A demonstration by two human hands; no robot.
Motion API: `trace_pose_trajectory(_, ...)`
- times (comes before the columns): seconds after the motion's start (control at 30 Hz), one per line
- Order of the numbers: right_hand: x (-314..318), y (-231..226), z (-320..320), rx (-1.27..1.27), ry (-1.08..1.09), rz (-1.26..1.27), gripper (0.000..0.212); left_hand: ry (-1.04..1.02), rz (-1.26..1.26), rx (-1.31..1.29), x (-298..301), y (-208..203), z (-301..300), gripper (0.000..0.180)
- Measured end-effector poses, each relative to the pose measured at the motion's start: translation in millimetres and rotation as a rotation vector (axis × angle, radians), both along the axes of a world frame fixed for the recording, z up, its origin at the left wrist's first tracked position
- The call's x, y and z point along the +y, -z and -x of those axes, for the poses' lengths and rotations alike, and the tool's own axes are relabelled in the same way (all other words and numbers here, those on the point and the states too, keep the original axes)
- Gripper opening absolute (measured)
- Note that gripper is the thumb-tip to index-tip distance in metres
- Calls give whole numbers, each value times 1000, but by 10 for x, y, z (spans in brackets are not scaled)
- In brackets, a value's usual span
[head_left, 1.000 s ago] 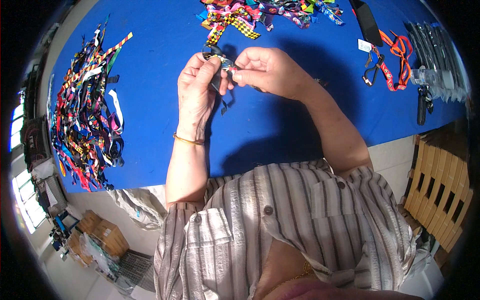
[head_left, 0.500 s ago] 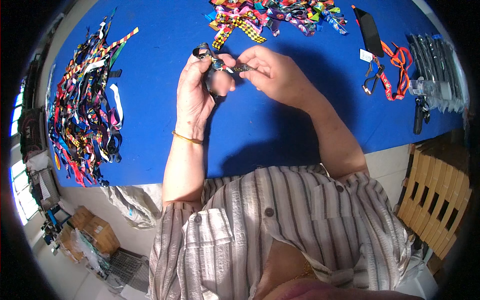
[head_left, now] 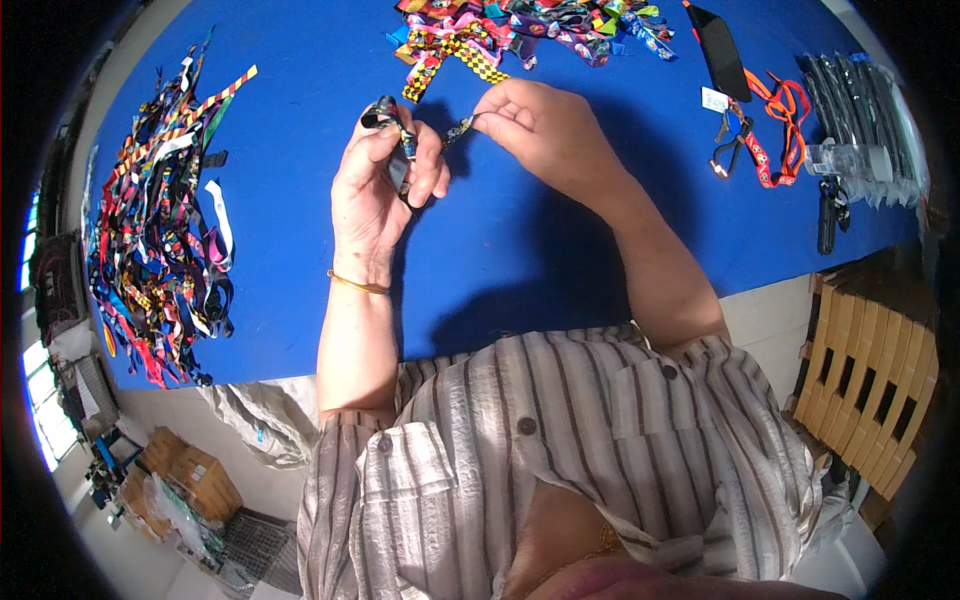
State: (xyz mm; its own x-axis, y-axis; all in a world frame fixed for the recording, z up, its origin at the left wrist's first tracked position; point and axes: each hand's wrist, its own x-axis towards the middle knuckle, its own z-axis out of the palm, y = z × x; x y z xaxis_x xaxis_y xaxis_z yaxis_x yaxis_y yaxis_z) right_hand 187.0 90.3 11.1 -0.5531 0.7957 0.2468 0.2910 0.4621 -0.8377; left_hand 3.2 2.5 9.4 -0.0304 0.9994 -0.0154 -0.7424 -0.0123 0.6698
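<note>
A dark, narrow patterned strap (head_left: 458,131), like lanyard ribbon, runs between my two hands above the blue table. My left hand (head_left: 380,180) is closed on it, with a loop of the strap standing up over the fingers and part hanging by the palm. My right hand (head_left: 545,130) pinches the strap's other end between thumb and fingertips, a short way to the right. What lies inside the left fingers is partly hidden.
A long heap of mixed straps (head_left: 165,230) covers the table's left side. Colourful folded straps (head_left: 540,30) lie at the far edge. At right are an orange-red lanyard (head_left: 790,120), a black flat rectangular item (head_left: 720,50) and plastic-wrapped black straps (head_left: 865,125). Cardboard pieces (head_left: 865,375) are stacked beside the table.
My right hand has drawn slightly away from my left, and more of the strap shows between them. The left fingers have curled in around it. The whole view has shifted slightly.
</note>
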Motion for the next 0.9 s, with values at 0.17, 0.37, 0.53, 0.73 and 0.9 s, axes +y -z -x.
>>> trace_pose_trajectory(0.17, -4, -5, 17, 137, -45, 339, 16, 88, 19, -28, 14, 13, -50, 18)
trace_pose_trajectory(0.37, -8, 20, 20, 246, -116, 567, 12, 151, 3, 79, 9, -27, -133, 16)
trace_pose_trajectory(0.53, -15, 104, 78, 250, -98, 431, 14, 187, 23, 154, 9, 7, -128, 14)
trace_pose_trajectory(0.73, -54, -20, 78, 166, -99, 359, 18, 135, 75, 198, 18, 40, -134, 18)
trace_pose_trajectory(0.9, -56, -25, 65, 157, -95, 427, 20, 138, 159, 285, 28, 33, -146, 20)
